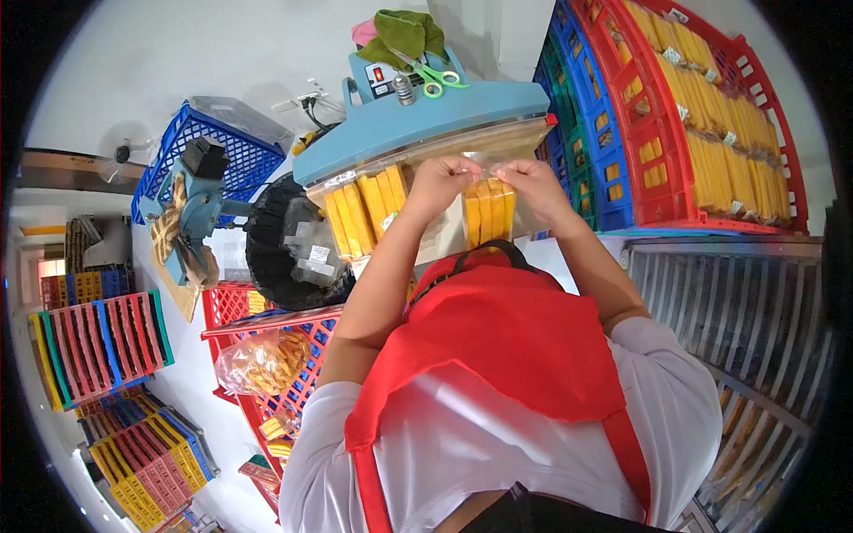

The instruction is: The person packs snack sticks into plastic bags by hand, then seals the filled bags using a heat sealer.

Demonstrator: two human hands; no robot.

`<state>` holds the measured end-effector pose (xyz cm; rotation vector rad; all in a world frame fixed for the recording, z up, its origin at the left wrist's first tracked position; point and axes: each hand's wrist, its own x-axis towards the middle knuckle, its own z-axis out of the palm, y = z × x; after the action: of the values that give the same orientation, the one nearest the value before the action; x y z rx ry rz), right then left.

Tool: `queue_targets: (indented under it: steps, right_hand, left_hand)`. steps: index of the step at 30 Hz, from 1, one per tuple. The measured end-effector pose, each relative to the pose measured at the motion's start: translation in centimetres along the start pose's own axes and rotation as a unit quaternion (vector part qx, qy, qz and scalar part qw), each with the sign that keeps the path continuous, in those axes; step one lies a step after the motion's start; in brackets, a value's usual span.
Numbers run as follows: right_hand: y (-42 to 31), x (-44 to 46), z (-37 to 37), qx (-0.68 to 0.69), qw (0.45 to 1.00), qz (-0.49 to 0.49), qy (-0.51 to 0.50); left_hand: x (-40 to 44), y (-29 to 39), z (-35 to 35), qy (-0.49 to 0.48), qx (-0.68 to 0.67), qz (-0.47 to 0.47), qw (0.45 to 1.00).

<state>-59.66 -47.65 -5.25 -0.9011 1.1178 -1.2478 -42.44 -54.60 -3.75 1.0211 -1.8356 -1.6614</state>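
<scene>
Both hands pinch the top edge of a clear plastic bag (pixel 489 215) with yellow sticks standing in it. My left hand (pixel 444 185) grips the edge at its left corner, and my right hand (pixel 531 185) grips it at the right. The fingers of both are closed on the plastic. Just beyond them lies the long blue sealing machine (pixel 426 120). More clear bags of yellow sticks (pixel 362 209) rest along its front edge, left of my left hand.
Green-handled scissors (pixel 434 78) and a green cloth (pixel 404 34) lie on the machine. Stacked crates with a red one (pixel 626 133) on top, full of bagged sticks, stand at the right. A blue basket (pixel 173 147) and a red crate (pixel 315 322) are at the left.
</scene>
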Motion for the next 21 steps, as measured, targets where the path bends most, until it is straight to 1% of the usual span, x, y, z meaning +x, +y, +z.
queue_targets:
  steps: [1,2,3,4,5,6,7,8,9,11,12,13,15,17,18,19,20,21]
  right_hand:
    - [0.3,0.2,-0.1,0.009,1.0,0.017,0.011]
    - [0.6,0.5,-0.2,0.017,0.999,0.032,0.021]
    - [1.0,0.7,-0.3,0.016,0.999,0.031,0.019]
    - [1.6,0.9,-0.3,0.056,0.996,0.031,0.054]
    - [2.3,1.2,-0.2,0.097,0.991,0.033,0.089]
    - [2.8,1.7,-0.2,0.098,0.991,0.031,0.087]
    - [3.4,2.1,-0.2,0.136,0.984,0.04,0.109]
    - [3.9,2.4,-0.3,0.173,0.975,0.05,0.131]
    - [4.2,2.7,-0.3,0.174,0.974,0.051,0.133]
    - [4.6,3.5,-0.3,0.169,0.969,0.088,0.16]
    - [5.0,4.1,-0.7,0.167,0.969,0.089,0.159]
    - [5.4,4.8,-1.0,0.147,0.969,0.109,0.164]
    - [5.5,6.3,-1.3,0.127,0.969,0.131,0.168]
    - [5.1,7.8,-1.2,0.117,0.961,0.155,0.196]
    - [5.4,8.6,-1.4,0.114,0.961,0.157,0.196]
    - [5.8,9.3,-1.4,0.146,0.96,0.135,0.196]
    - [6.2,9.8,-1.4,0.178,0.958,0.112,0.195]
    - [5.5,9.4,-1.0,0.176,0.959,0.114,0.193]
  left_hand:
    - [0.0,-0.4,0.2,0.017,-0.065,-0.019,0.998]
    - [0.0,-0.8,0.4,0.017,-0.066,-0.018,0.998]
    - [0.0,-1.0,0.6,0.039,-0.074,-0.025,0.996]
    - [-0.1,-1.1,0.8,0.061,-0.081,-0.032,0.994]
    - [-0.5,-1.4,1.2,0.063,-0.079,-0.03,0.994]
    - [-1.1,-1.6,1.9,0.099,-0.124,-0.021,0.987]
    - [-1.4,-2.0,2.5,0.133,-0.169,-0.012,0.977]
    - [-1.3,-3.4,2.9,0.131,-0.19,-0.021,0.973]
    - [-0.9,-4.5,3.4,0.13,-0.19,-0.023,0.973]
    - [-0.2,-6.4,4.2,0.155,-0.199,-0.002,0.968]
    - [0.3,-6.9,4.3,0.158,-0.156,0.01,0.975]
    - [0.8,-7.3,4.2,0.16,-0.158,0.01,0.974]
    - [1.6,-7.3,3.9,0.172,-0.107,-0.012,0.979]
    - [2.6,-6.4,3.7,0.19,-0.132,-0.025,0.972]
    - [3.1,-6.2,3.7,0.207,-0.155,-0.038,0.965]
    - [3.8,-6.5,3.6,0.209,-0.158,-0.039,0.964]
    - [4.5,-6.6,3.4,0.247,-0.153,-0.029,0.956]
    - [4.9,-7.0,3.3,0.286,-0.145,-0.019,0.947]
